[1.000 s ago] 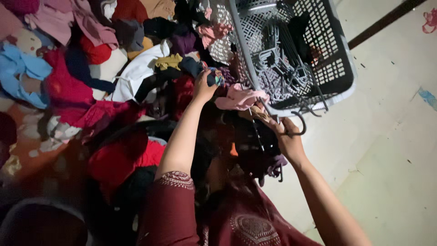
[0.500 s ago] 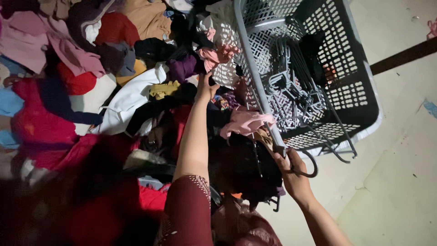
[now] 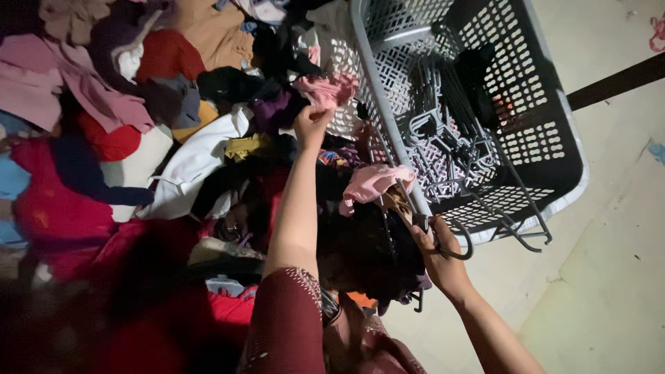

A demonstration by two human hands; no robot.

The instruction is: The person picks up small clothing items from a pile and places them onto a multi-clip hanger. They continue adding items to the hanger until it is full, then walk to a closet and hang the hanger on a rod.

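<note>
The left hand [image 3: 312,123] is stretched far into the heap of clothes [image 3: 138,138], its fingers pinched on a pink garment [image 3: 325,88] lying at the far edge of the heap, just beside the grey basket [image 3: 554,125]. The right hand [image 3: 438,253] is clenched around the dark hook of a hanger [image 3: 454,244] near the basket's near corner, with dark cloth [image 3: 374,249] bunched below it. This looks like the picking stage: a garment being drawn out for the hanger, which calls for lifting it free of its neighbours. Whether the dark cloth actually hangs on that hanger is hard to make out; the near left is blurred shadow, and the basket's grey hangers [image 3: 443,138] are tangled.
</note>
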